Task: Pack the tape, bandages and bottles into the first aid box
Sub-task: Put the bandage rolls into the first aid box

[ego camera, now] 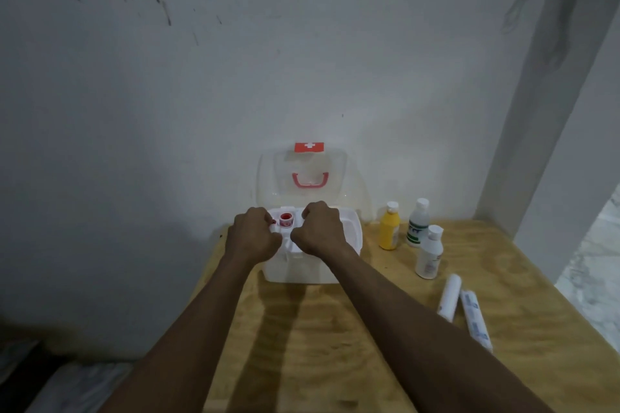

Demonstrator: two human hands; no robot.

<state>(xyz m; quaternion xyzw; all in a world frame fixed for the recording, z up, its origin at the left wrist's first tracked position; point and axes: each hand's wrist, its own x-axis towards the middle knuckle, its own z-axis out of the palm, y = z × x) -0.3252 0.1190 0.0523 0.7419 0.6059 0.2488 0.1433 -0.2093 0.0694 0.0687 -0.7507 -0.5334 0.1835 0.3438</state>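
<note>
White box (302,265) stands open at the table's (335,345) back edge; both arms reach straight out, left hand (253,235) and right hand (317,228) curled over its tray, grip unclear, tape (286,220) between them, bottles (389,228) and bandages (449,297) right

Dim, flat indoor light with a cool grey cast on the wall (167,111). Brighter patch at far right edge. Soft twin shadows of the forearms across the wooden table (419,362), running toward the camera; broad dark falloff at lower left. Faint glare on the clear open lid (355,178). Overall softness, fine detail smeared; labels on the bottles (417,223) unreadable. Wide-angle bending of the pillar (550,111) at right edge.
</note>
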